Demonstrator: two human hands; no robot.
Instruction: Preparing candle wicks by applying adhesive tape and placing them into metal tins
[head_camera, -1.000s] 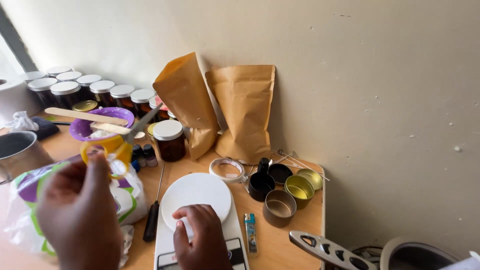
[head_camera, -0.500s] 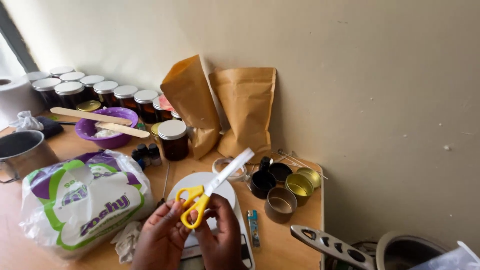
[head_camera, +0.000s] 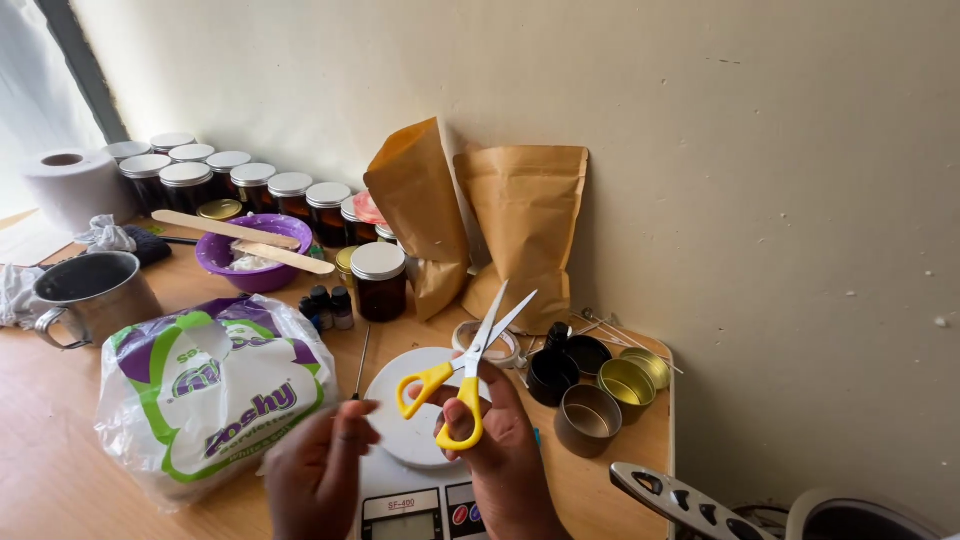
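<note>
We are working at the worktop (head_camera: 60, 470), holding scissors over it. Left of our hands, a plastic pack of serviettes (head_camera: 215, 395) is lying; beneath them, a white scale (head_camera: 420, 470). Ahead, paper pouches (head_camera: 525, 230), lidded jars (head_camera: 378, 282) and open tins (head_camera: 588, 420) are crowding any reach. Right hand (head_camera: 505, 450) is gripping the yellow-handled scissors (head_camera: 468, 375), blades parted, pointing away. Left hand (head_camera: 320, 475) is hovering loosely curled, holding nothing. Judged step: readying a cut; something must come between the blades.

Both hands showing bare: left hand (head_camera: 318, 470) and right hand (head_camera: 503, 450) wearing no gloves, rings or watch. Wrists running off the bottom edge, no sleeve showing.
</note>
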